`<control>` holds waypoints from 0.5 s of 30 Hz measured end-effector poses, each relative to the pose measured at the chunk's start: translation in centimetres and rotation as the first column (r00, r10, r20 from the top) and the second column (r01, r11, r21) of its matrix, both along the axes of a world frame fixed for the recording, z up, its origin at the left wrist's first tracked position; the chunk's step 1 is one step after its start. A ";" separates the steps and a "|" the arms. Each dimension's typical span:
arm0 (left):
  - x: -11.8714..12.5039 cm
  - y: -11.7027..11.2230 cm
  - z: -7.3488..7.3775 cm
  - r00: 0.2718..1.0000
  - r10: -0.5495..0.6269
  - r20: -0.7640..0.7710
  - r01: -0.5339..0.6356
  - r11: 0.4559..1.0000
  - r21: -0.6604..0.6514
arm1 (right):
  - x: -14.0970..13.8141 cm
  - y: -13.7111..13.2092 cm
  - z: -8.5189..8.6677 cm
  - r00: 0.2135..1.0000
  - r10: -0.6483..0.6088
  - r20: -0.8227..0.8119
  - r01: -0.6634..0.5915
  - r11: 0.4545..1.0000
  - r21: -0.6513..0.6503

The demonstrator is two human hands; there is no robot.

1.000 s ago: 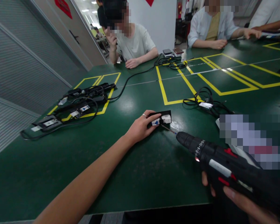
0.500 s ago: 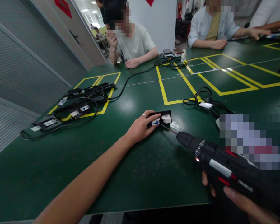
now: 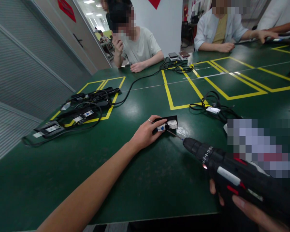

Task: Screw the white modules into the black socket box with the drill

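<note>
My left hand (image 3: 148,130) is closed around the left end of a small black device with white labels (image 3: 172,124), which rests on the green table (image 3: 132,180). One of its labels carries a blue mark. From the right, my right hand (image 3: 246,206) grips a black cordless drill (image 3: 215,154) with red accents and a numbered collar. The drill's long thin bit (image 3: 175,134) points left, its tip at the near side of the device. Whether the tip sits in a screw is too small to make out. Part of my right hand is hidden behind the drill.
Black adapters with cables (image 3: 84,112) lie at the left inside yellow tape. A coiled black cable (image 3: 214,104) with a white label lies beyond the drill. A blurred pale object (image 3: 261,148) is at the right. Two people (image 3: 145,48) (image 3: 219,32) sit across the table.
The view has shifted very slightly. My hands, the black device and the drill keep nearly the same places, with the bit still at the device.
</note>
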State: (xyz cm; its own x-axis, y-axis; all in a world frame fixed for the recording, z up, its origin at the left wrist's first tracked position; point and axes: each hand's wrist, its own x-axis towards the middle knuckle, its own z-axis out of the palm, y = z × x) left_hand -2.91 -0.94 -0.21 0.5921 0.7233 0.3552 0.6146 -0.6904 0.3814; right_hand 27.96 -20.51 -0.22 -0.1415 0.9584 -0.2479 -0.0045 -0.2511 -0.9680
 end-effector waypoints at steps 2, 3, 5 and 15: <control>0.0 0.0 0.0 1.000 0.002 -0.001 -0.002 1.000 0.003 | 0.0 0.0 0.0 1.000 0.016 -0.002 -0.016 1.000 0.001; 0.0 0.0 0.0 1.000 0.004 -0.005 -0.004 1.000 0.003 | 0.0 0.0 0.1 1.000 0.018 0.004 -0.018 1.000 0.003; 0.0 0.0 0.0 1.000 0.007 -0.014 -0.007 1.000 0.006 | 0.0 0.0 0.1 1.000 0.017 0.018 -0.017 1.000 -0.001; 0.0 0.2 -0.3 1.000 0.005 -0.026 -0.002 0.996 0.088 | 0.0 -0.3 -0.1 1.000 -0.006 -0.020 0.005 0.999 -0.051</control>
